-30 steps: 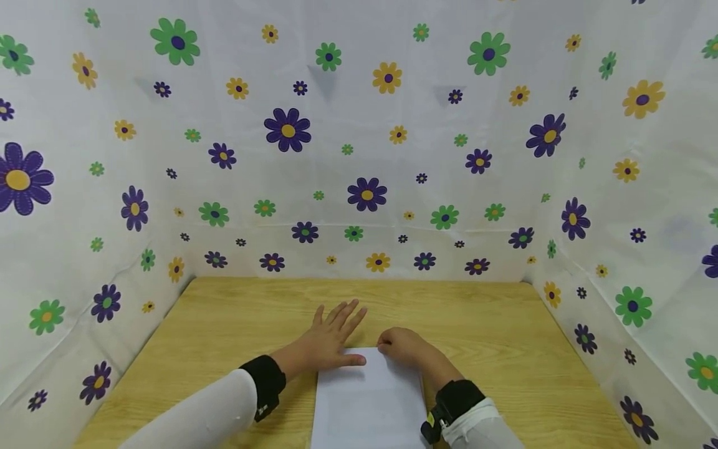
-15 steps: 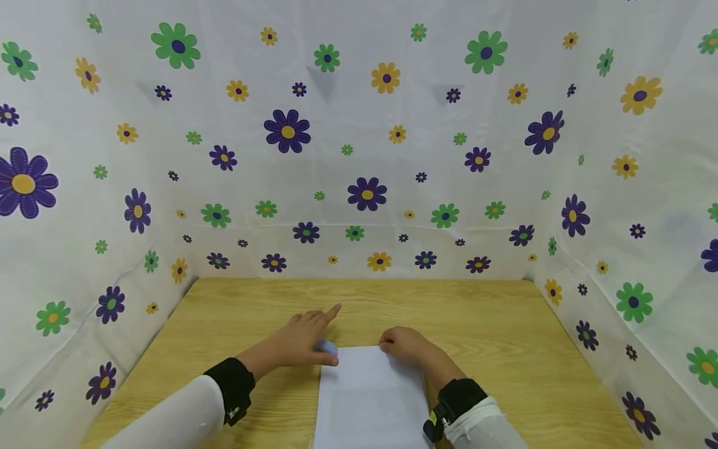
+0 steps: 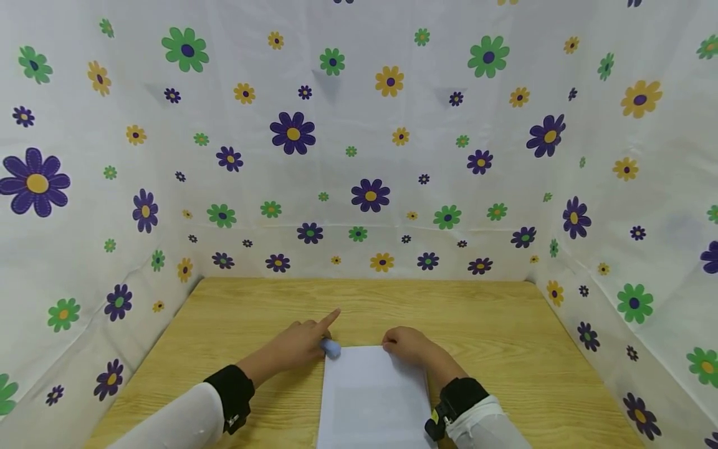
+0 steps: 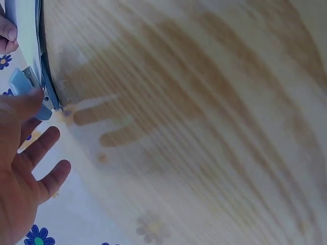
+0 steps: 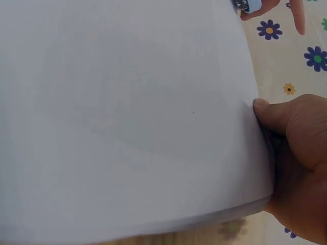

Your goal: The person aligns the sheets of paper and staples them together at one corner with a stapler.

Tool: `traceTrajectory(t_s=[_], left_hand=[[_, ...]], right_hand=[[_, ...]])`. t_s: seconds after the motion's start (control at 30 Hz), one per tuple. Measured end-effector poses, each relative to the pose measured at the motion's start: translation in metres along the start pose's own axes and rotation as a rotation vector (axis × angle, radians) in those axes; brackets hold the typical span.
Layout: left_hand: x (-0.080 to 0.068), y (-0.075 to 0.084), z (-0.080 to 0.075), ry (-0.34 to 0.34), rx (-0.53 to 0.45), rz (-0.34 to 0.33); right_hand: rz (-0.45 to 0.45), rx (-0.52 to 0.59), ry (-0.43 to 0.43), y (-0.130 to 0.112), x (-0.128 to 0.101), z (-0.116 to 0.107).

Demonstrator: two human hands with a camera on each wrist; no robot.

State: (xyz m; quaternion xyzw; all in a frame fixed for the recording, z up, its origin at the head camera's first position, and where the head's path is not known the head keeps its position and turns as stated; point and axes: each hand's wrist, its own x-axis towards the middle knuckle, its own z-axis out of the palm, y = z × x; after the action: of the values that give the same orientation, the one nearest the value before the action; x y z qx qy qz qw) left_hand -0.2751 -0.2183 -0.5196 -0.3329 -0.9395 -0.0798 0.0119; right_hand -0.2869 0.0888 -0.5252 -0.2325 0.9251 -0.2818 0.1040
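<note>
two hands at work over one stack of white paper (image 3: 373,393), which lies flat on the wooden desk (image 3: 505,337) at its near middle, long side running away from the person.

near: white sleeves, black wrist bands on both forearms. the stack's near end runs out of the head view.

right hand (image 3: 405,344): sits at the far right corner of the stack, fingers curled in, knuckles up. right wrist view shows the thumb (image 5: 268,115) pressed against the paper's edge, the rest of the fingers tucked at the side of the stack; several sheets thick at that edge. so it grips the stack by its corner.

left hand (image 3: 300,342): at the far left corner of the stack. index finger stretched straight out, pointing away and to the right, not touching the paper. thumb and the lower fingers close around a small light-blue clip (image 3: 331,349), which sits right at the paper's corner. left wrist view: the clip (image 4: 23,84) is on the stack's edge, thumb on it, other fingers spread loose below. whether the clip's mouth is biting the sheets or only resting against them, cannot tell.

far: bare desk beyond the hands, then a white cloth backdrop (image 3: 370,143) with purple, green and yellow flowers on three sides.
</note>
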Motion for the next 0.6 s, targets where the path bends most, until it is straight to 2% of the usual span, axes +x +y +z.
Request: traceTrajectory(t_s=[0.13, 0.37, 0.6], left_hand=[[0.0, 0.003, 0.003, 0.023, 0.021, -0.038], [0.0, 0.009, 0.004, 0.018, -0.043, -0.195], [-0.006, 0.019, 0.005, 0.067, -0.08, -0.303]], right_hand=[[-0.018, -0.018, 0.018, 0.001, 0.0, 0.004], [-0.026, -0.043, 0.05, 0.0, 0.001, 0.008], [-0.021, -0.065, 0.093, 0.006, -0.002, 0.003]])
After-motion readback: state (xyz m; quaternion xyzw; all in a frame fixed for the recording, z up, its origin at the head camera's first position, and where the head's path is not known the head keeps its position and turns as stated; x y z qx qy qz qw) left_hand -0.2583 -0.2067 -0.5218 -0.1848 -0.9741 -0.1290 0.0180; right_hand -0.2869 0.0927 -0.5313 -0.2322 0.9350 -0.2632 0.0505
